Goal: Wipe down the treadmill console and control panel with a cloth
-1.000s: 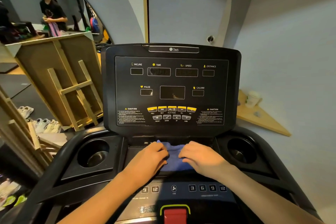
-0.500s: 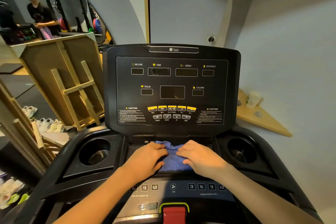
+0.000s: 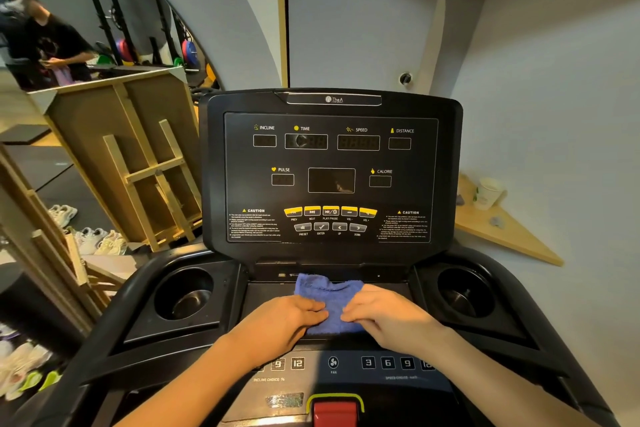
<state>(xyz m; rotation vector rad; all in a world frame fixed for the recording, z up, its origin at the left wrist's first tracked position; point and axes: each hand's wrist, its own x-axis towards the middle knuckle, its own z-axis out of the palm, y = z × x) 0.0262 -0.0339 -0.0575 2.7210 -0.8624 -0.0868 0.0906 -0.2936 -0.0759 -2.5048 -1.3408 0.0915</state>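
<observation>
A blue cloth (image 3: 329,295) lies on the flat tray just below the upright black console (image 3: 330,170). My left hand (image 3: 280,322) presses on the cloth's left side and my right hand (image 3: 388,317) on its right side, fingertips nearly meeting over it. The console carries dark displays, yellow buttons and caution labels. Below my wrists runs the control panel (image 3: 334,364) with numbered keys and a fan button. A red safety key (image 3: 335,412) sits at the bottom edge.
Round cup holders sit left (image 3: 183,295) and right (image 3: 465,293) of the tray. A wooden shelf (image 3: 502,229) on the right wall holds a paper cup (image 3: 487,192). Wooden frames (image 3: 145,166), shoes and a mirror showing a person stand to the left.
Both hands have drawn the cloth a little toward me, and their fingertips have closed in over its middle. The view has tilted slightly.
</observation>
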